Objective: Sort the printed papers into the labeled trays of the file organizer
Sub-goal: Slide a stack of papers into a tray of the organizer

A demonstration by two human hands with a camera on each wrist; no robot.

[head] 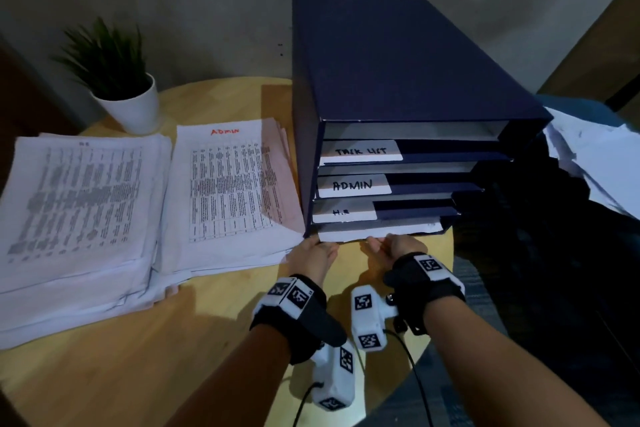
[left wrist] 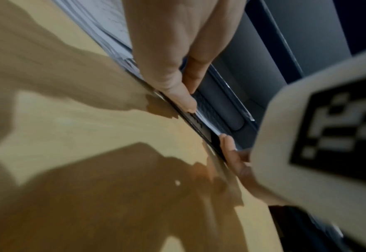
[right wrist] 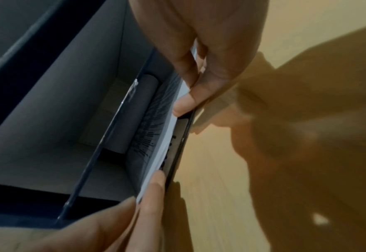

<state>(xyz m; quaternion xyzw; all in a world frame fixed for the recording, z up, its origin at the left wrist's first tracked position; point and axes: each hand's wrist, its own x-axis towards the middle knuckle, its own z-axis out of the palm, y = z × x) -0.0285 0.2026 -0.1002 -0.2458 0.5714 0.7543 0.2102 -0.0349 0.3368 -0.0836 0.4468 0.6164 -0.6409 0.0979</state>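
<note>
Pressing papers into the organizer's lowest tray.
Left hand (head: 313,253) and right hand (head: 398,248) both pinch the front edge of the paper sheaf (head: 377,230), which lies in the bottom tray of the file organizer (head: 398,80), under the H.R label (head: 343,212).

I see a matt navy file organizer (head: 398,59), cloth-covered by its look, with smooth white paper labels (head: 360,151). The table (head: 121,357) at lower left is pale wood, smooth satin. The plant pot (head: 133,107) looks glossy white.
</note>
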